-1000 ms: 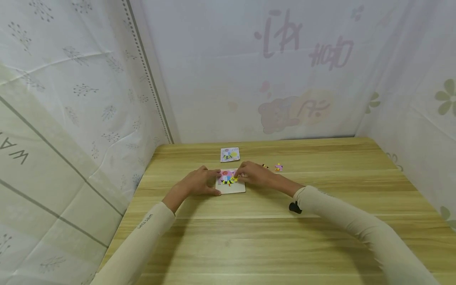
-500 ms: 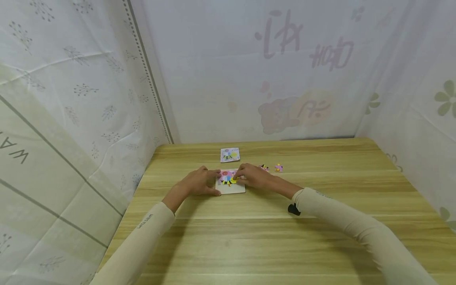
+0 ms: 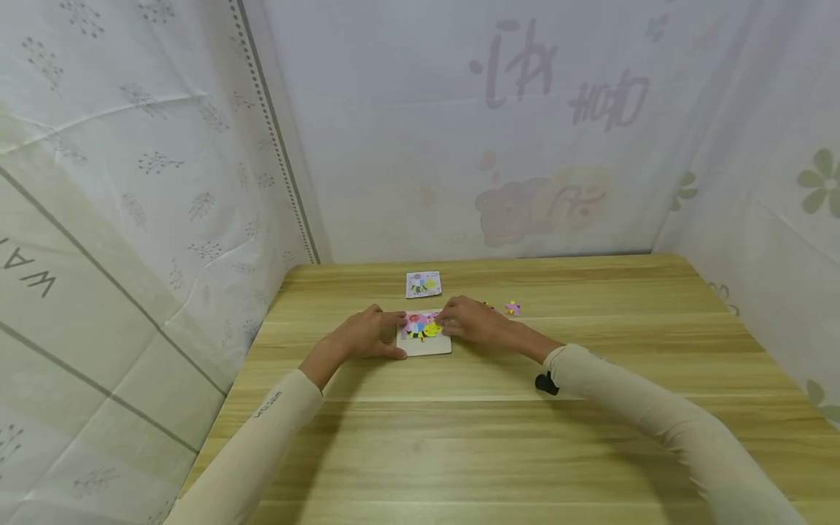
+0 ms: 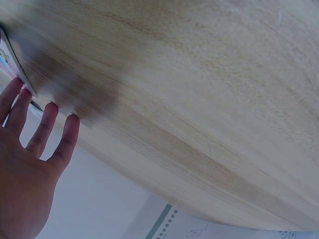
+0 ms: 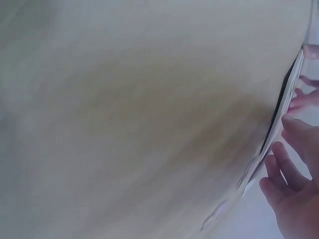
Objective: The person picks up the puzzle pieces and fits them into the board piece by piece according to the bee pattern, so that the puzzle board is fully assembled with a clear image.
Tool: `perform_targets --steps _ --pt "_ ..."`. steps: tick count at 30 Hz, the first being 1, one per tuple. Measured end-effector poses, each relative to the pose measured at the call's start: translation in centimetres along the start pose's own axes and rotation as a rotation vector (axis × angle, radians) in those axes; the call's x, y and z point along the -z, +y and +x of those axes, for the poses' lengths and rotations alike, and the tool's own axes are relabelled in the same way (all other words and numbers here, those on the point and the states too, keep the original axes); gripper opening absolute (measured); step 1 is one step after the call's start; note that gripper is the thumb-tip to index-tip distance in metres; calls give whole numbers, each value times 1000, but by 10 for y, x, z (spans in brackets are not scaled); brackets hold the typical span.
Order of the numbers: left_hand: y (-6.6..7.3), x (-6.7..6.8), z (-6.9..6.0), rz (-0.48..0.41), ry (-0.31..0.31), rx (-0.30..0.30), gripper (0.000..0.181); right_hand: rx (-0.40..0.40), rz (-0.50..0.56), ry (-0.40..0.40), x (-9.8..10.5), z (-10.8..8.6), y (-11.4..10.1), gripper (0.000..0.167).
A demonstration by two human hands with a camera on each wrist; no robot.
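Note:
A pale jigsaw board [image 3: 428, 348] lies mid-table in the head view, its front strip bare. Joined pieces showing a yellow-and-black bee [image 3: 431, 330] on pink cover its upper part. My left hand [image 3: 366, 333] steadies the board's left side, index finger at the top corner and thumb at the front corner. In the left wrist view its fingers [image 4: 65, 144] look straight, close to the board's edge. My right hand [image 3: 475, 321] has its fingertips on the puzzle's upper right. The right wrist view shows that hand [image 5: 299, 194] edge-on; whether a piece sits between its fingertips is hidden.
Behind the board lies a picture card [image 3: 423, 285] with the same bee. Right of the right hand is a loose pink and yellow jigsaw piece [image 3: 512, 308]; another piece [image 3: 487, 305] peeks out behind the hand. Patterned cloth [image 3: 420, 146] hangs around the wooden table [image 3: 420, 437].
My right hand has shifted slightly right and back, uncovering more of the yellow bee face, which now lies level with the joined pieces. The left hand has stayed in place.

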State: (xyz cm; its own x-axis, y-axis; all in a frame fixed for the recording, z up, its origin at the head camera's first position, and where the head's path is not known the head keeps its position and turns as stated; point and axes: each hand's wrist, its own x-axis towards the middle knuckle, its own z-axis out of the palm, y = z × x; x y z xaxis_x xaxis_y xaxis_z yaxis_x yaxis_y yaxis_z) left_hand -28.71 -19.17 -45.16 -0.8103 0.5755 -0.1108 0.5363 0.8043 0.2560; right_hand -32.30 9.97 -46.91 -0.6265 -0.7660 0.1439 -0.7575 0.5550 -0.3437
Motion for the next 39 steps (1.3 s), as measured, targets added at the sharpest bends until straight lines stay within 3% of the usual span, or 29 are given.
perform_targets --steps 9,16,23,39 --pt "-2 -1 -1 -5 -5 4 79 -132 34 31 9 -11 22 25" --pt "-3 -2 0 -5 -4 6 81 -161 -12 86 10 -15 30 27" --pt "-2 -2 0 -5 4 -1 79 -215 -12 62 7 -14 34 25" --pt "-4 -3 0 -2 -14 9 83 -129 -29 38 7 -15 34 26"
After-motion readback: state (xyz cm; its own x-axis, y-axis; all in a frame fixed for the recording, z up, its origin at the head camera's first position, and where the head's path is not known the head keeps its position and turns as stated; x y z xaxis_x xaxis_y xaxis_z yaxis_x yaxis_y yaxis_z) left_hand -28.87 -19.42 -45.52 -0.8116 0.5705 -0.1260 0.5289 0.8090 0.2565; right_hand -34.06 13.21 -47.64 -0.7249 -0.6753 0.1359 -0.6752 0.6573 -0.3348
